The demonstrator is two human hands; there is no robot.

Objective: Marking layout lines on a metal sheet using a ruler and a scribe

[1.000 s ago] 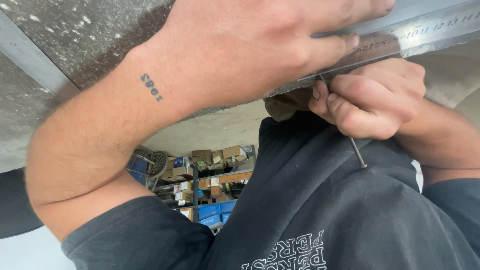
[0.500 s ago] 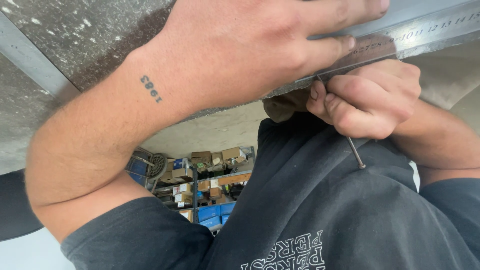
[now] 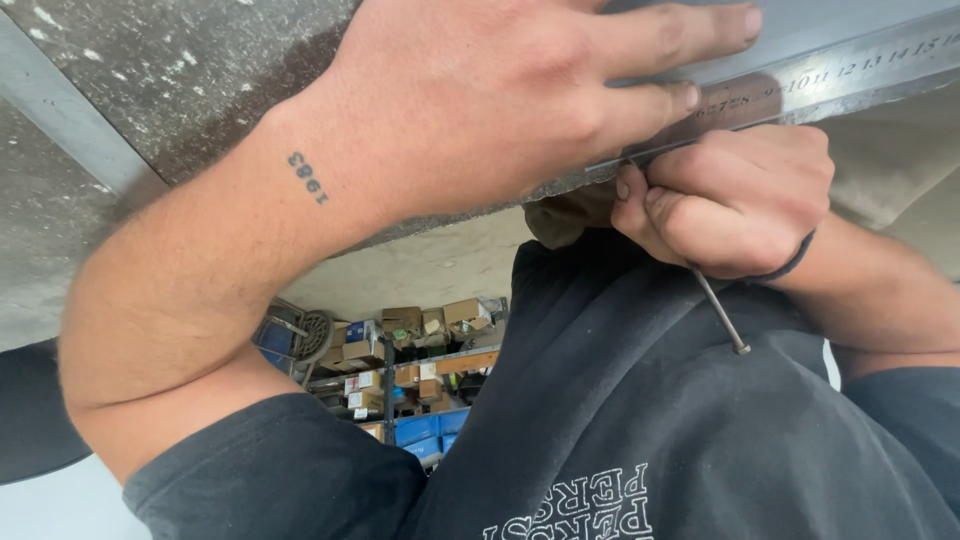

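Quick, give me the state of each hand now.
Left hand: open, flat, pressing the metal ruler onto the grey panel.
Right hand: closed around a thin nail-like metal scriber.

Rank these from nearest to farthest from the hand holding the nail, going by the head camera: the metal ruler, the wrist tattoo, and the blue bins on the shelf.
Measured from the right hand:
1. Metal ruler: just above the knuckles, at the top right, touching or nearly so.
2. Wrist tattoo: on the other arm, left of centre.
3. Blue bins: on the shelf in the background, lower centre.
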